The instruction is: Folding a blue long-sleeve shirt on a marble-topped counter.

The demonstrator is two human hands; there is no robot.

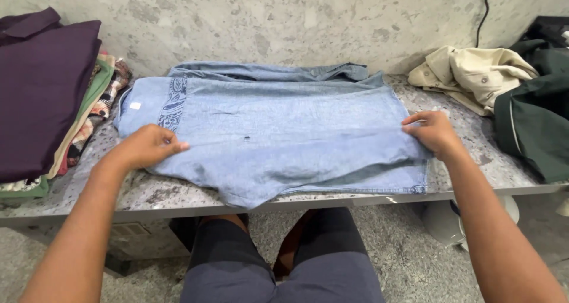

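Head view: a grey stone worktop holds a light blue shirt, spread flat in the middle. A folded pile of clothes on the left is cut off. The left hand lies flat on the shirt. The right hand pinches its edge; fingertips are hidden.

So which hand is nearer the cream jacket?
Right. The right hand pinches the blue shirt just below-left of the cream jacket; the left hand rests at the shirt's far end.
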